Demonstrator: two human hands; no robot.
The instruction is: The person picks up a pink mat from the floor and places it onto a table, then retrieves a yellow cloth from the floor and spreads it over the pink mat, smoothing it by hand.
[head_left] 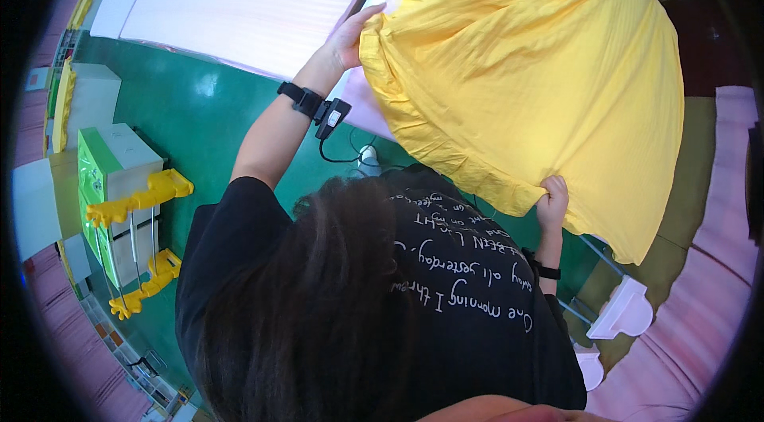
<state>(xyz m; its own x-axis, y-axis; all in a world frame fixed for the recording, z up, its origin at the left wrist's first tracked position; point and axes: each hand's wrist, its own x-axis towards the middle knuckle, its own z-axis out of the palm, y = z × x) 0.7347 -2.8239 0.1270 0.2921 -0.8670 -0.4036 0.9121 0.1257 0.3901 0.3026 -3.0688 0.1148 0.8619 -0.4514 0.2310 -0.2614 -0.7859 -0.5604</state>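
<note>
1. Left hand (348,38) is closed on the top edge of the yellow cloth (541,80); fingers curl over the hem, arm stretched out.
2. Right hand (552,197) pinches the cloth's lower edge in a closed fist.
3. The cloth hangs spread between both hands, over a pale mattress (263,0); part of it seems to lie on the bed already, though the fisheye makes that hard to judge.
4. Spreading looks partly done; the cloth is still wrinkled and held, not laid flat.
5. Green floor (199,103) lies beneath; a green-and-white box (111,163) stands well apart on the left.
</note>
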